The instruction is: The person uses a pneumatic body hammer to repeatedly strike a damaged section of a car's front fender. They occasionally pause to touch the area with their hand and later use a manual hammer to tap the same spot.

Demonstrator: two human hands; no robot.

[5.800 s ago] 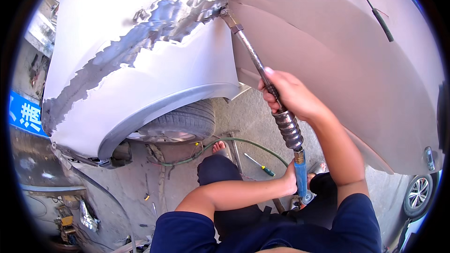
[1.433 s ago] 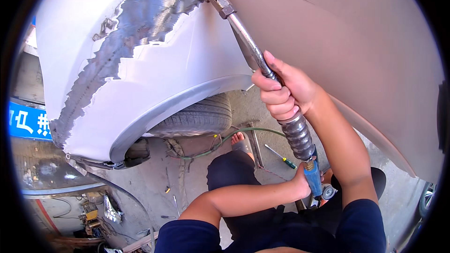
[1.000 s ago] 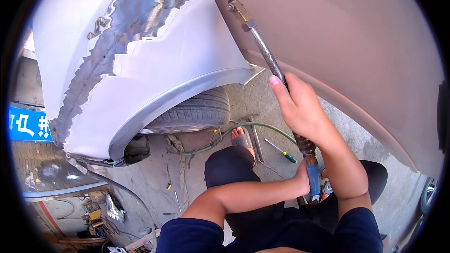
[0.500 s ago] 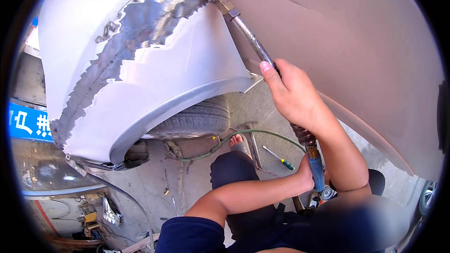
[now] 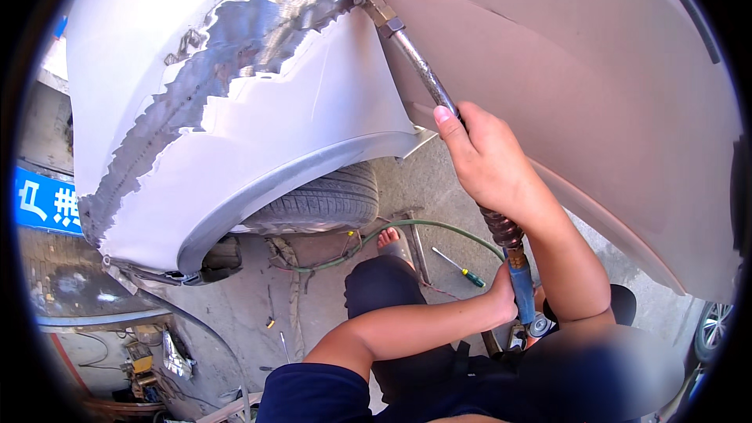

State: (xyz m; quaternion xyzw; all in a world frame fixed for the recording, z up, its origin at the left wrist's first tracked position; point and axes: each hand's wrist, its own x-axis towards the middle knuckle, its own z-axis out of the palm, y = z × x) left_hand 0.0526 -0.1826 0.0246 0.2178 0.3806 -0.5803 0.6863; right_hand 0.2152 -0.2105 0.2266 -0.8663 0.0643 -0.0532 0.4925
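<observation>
Your right hand (image 5: 489, 157) wraps the slide-hammer shaft (image 5: 423, 70), your left hand (image 5: 505, 298) the blue handle (image 5: 520, 286); best pull in line, hooked head (image 5: 376, 8) seated at the fender's (image 5: 313, 94) right edge.

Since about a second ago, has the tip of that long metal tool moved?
Yes, leftward. Judged against the right edge of the white fender: the tool tip was clear of it, over the pinkish panel; now it is at that edge.
</observation>
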